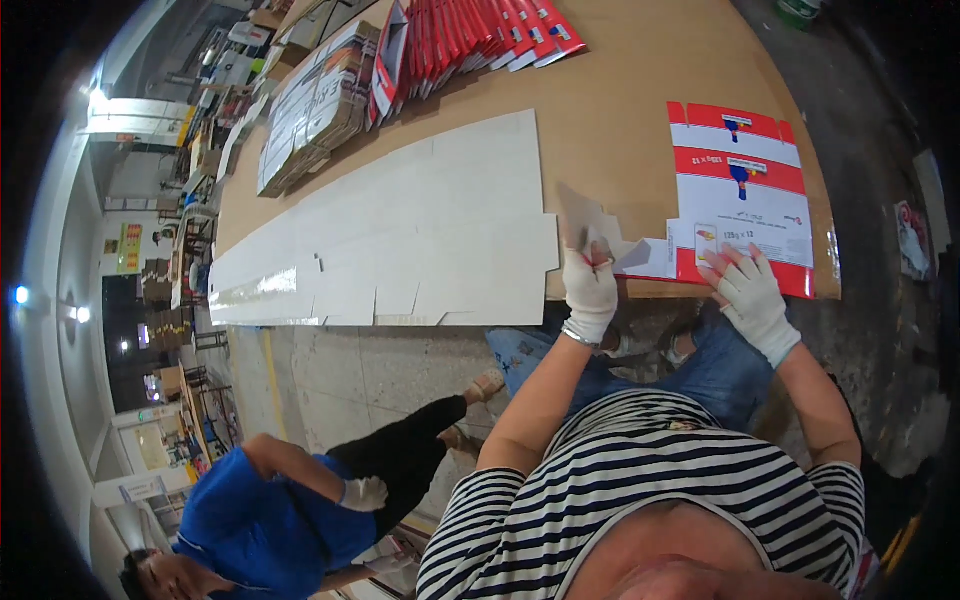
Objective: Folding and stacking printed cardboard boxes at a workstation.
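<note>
A red-and-white printed cardboard carton blank (745, 205) lies flat near the right end of the table. My right hand (752, 305), in a white fingerless glove, rests on its near edge with the fingers spread. At the blank's left end, my gloved left hand (590, 292) pinches a raised grey cardboard flap (585, 215). The flap stands up from the table, and part of it is blurred. Left of that hand, a large cardboard sheet (430, 225) lies with its plain pale side up. Slits and tabs show along its near edge.
A row of red folded cartons (455, 45) overlaps along the table's far side. Beside it stands a strapped bundle of flat cardboard (318, 105). The brown table top (620, 110) ends just before my body. A person in a blue shirt (270, 520) is at the lower left, wearing gloves.
</note>
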`<act>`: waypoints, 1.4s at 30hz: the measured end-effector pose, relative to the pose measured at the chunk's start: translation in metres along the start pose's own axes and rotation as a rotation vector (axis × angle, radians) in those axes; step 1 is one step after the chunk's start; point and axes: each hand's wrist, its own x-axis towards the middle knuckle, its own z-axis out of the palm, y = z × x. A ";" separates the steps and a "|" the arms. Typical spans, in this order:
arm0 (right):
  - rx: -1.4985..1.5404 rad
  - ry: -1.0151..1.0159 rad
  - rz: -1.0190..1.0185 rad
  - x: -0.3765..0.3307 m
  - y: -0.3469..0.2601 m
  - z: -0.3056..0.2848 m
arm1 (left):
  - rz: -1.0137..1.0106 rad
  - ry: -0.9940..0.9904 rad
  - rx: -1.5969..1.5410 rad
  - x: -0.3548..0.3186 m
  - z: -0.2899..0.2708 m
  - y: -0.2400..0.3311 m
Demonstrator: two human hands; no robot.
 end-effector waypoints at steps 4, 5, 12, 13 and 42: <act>-0.048 0.014 -0.056 0.010 0.006 -0.005 | 0.629 -0.256 0.458 0.015 0.004 0.001; -0.040 0.035 -0.073 0.012 0.006 -0.008 | 0.633 -0.261 0.455 0.015 0.001 0.001; -0.014 0.022 -0.082 0.004 0.011 -0.001 | 0.681 -0.599 0.807 0.016 -0.004 0.026; -0.012 0.023 -0.080 0.004 0.011 0.001 | 0.682 -0.593 0.818 0.015 -0.003 0.029; -0.042 -0.062 -0.140 0.000 0.011 0.013 | 0.257 -0.569 0.831 0.017 0.025 0.049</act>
